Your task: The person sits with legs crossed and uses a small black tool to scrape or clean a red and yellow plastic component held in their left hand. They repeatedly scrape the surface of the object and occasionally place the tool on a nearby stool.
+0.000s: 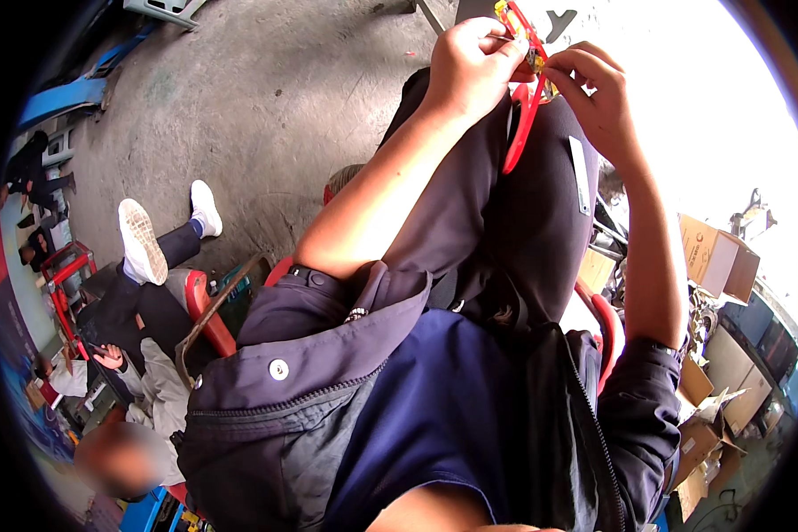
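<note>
Red-and-yellow part (525,40) sits up top, above the knees, pinched between both hands. To the far left a seated person's white shoes (142,239) rest on the concrete floor (266,97). Left hand (470,66) curls its fingers tight on the part; right hand (594,93) nips it with thumb and fingertips. Cardboard boxes (714,257) stand rightmost.

The small red and yellow thing (525,40) is mostly hidden by the fingers of the left hand (470,62) and right hand (598,93), so its kind cannot be told. Its top runs off the upper edge. Glare washes out the floor (709,106) beyond. The cardboard boxes (714,257) are too bent and small to read.
</note>
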A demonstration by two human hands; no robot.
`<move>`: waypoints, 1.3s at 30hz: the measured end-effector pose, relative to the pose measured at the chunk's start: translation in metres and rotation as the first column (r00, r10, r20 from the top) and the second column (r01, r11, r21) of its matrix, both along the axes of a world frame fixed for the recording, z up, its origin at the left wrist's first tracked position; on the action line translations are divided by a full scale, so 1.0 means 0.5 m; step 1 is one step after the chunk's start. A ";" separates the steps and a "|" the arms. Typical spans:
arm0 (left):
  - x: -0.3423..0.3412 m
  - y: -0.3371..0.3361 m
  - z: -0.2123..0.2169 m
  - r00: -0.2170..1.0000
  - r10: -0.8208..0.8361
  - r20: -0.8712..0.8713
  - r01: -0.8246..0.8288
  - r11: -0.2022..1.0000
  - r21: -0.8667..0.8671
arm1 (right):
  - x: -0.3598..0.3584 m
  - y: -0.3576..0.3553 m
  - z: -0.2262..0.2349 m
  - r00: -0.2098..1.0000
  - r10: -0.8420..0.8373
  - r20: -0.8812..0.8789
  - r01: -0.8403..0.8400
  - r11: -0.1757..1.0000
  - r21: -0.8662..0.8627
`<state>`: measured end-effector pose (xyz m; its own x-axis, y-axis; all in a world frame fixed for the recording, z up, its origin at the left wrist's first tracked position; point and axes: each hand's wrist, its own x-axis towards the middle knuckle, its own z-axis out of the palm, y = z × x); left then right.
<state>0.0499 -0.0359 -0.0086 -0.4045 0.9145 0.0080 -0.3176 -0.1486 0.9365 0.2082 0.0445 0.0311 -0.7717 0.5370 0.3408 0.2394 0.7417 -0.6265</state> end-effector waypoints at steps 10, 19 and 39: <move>0.000 -0.012 0.011 0.979 -0.050 -0.197 0.036 0.996 -0.077 | -0.005 -0.002 -0.046 0.994 -0.033 -0.106 0.049 0.987 0.151; 0.001 -0.012 0.005 0.992 -0.077 -0.097 0.074 0.996 -0.043 | -0.009 -0.007 -0.046 0.994 -0.029 -0.104 0.055 0.966 0.254; 0.000 -0.010 0.004 0.995 -0.090 -0.053 0.088 0.995 -0.044 | -0.015 -0.006 -0.054 0.993 -0.053 -0.109 0.079 0.965 0.251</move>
